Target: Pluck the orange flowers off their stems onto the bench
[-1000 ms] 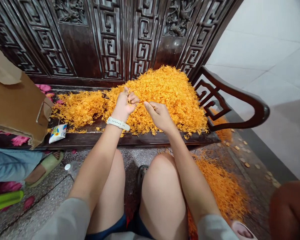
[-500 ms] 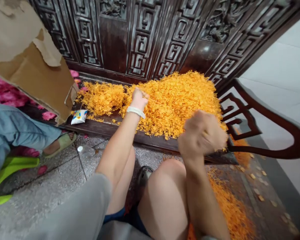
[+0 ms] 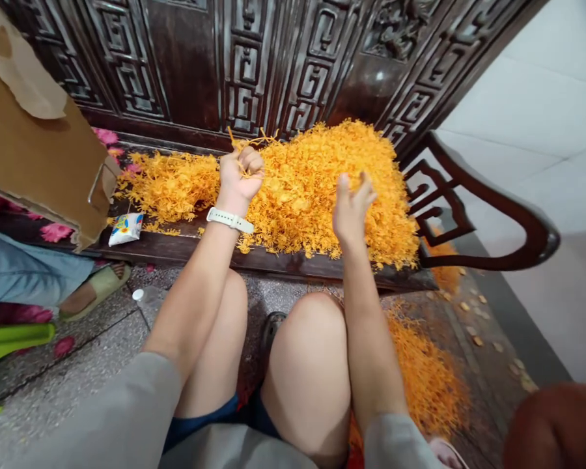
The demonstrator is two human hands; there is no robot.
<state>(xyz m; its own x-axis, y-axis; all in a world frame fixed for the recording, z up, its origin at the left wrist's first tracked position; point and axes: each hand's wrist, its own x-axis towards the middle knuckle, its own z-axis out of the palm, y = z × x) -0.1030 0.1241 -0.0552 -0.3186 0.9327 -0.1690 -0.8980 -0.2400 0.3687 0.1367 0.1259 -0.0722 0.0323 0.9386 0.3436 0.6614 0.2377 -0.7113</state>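
Orange strands (image 3: 317, 189) lie heaped on the seat of a dark carved wooden bench (image 3: 283, 262), spreading from near its left end to just beside the armrest (image 3: 488, 218), with more loose strands (image 3: 422, 374) on the floor below. My left hand (image 3: 240, 174), wearing a white watch band (image 3: 230, 220), is curled closed around a tuft of strands (image 3: 249, 140). My right hand (image 3: 351, 208) is open, fingers spread, just over the heap. A small printed packet (image 3: 125, 229) lies near the seat's front edge, its writing unreadable from here, and a torn cardboard carton (image 3: 39, 150) leans at the left end.
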